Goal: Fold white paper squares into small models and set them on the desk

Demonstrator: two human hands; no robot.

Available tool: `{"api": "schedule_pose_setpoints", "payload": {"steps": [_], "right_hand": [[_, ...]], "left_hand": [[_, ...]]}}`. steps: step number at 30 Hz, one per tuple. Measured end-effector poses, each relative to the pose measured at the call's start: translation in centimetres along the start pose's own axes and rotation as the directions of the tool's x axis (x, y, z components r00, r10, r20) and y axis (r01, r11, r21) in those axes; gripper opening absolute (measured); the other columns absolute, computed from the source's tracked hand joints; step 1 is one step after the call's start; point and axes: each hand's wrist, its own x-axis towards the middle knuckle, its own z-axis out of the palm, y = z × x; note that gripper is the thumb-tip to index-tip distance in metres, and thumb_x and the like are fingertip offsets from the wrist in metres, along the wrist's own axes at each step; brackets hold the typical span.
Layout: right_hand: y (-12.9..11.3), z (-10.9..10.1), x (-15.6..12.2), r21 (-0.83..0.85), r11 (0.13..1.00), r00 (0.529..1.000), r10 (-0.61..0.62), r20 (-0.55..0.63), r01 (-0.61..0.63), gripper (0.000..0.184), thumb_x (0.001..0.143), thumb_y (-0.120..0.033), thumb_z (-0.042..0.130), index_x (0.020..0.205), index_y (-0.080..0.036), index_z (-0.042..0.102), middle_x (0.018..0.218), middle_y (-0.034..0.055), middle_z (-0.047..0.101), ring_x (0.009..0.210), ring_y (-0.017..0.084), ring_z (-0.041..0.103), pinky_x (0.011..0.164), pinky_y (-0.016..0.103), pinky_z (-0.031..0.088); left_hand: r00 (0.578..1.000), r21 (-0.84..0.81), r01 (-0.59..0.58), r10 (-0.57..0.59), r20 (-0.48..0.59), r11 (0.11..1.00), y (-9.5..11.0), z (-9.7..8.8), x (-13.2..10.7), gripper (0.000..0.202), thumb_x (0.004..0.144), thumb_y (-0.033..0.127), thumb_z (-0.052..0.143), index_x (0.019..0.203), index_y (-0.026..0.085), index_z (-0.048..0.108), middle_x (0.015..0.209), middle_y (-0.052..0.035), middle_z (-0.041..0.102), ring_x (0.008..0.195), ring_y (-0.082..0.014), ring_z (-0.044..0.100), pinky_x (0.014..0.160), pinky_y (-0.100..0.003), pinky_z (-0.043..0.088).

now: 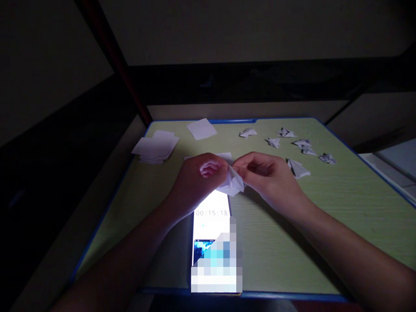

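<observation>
A partly folded piece of white paper (231,184) is pinched between both hands, above the top end of a lit phone. My left hand (203,175) grips its left side, with thumb and fingertips pressed together. On the other side my right hand (264,173) holds the upper right edge between thumb and fingers. The paper shows creases and a pointed lower corner. Behind the hands, another white sheet (225,156) lies on the table, mostly covered by them. The phone (211,223) shows a timer reading 00:15:18; its lower part is blurred out.
The green table (156,247) has a blue rim. A stack of white paper squares (156,147) lies at the back left, with a single square (202,129) beside it. Several small folded paper pieces (273,142) are scattered at the back right; a larger one (297,169) sits near my right hand.
</observation>
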Motion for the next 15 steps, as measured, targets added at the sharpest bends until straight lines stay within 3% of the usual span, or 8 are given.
{"api": "schedule_pose_setpoints", "payload": {"steps": [6,15], "right_hand": [[0.09,-0.15,-0.09,-0.055,0.998,0.999,-0.041,0.027,0.043,0.009,0.066,-0.015,0.074,0.069,-0.015,0.066,0.062,-0.0006,0.063,0.054,0.009,0.055,0.051,0.021,0.045],[-0.57,-0.34,-0.25,-0.083,0.995,0.996,-0.042,0.073,0.048,0.007,0.068,-0.016,0.072,0.069,-0.014,0.065,0.063,0.0006,0.064,0.055,0.009,0.056,0.051,0.022,0.044]], "left_hand": [[0.987,0.195,-0.149,0.156,-0.022,0.970,-0.26,-0.03,-0.32,0.003,0.070,0.011,0.063,0.073,0.013,0.065,0.067,-0.0006,0.069,0.058,-0.0081,0.062,0.055,-0.016,0.049],[0.970,0.229,-0.238,0.242,0.015,0.944,-0.09,-0.18,-0.18,0.003,0.073,0.011,0.063,0.072,0.014,0.064,0.065,0.0014,0.069,0.059,-0.0064,0.062,0.054,-0.015,0.048]]}}
